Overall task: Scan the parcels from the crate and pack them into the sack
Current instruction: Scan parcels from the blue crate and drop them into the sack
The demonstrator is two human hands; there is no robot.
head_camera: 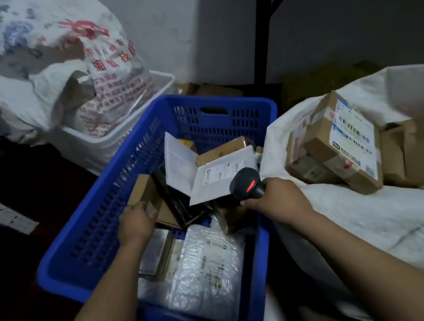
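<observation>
Head view: dim overall, with a cool bluish cast. Light on the grey wall (167, 31) is soft and even; I cannot place its source. The floor (20, 191) left of the blue crate (100, 223) drops to near black, detail lost. The printed bag (57, 59) at top left is smeared by motion blur, lettering barely legible. Mild sheen on the bubble mailer (207, 276) at the crate's near end. The scanner (247, 184) glows red. Wide-angle bending stretches both forearms (110, 295) toward the bottom corners. Fine detail is soft throughout.
</observation>
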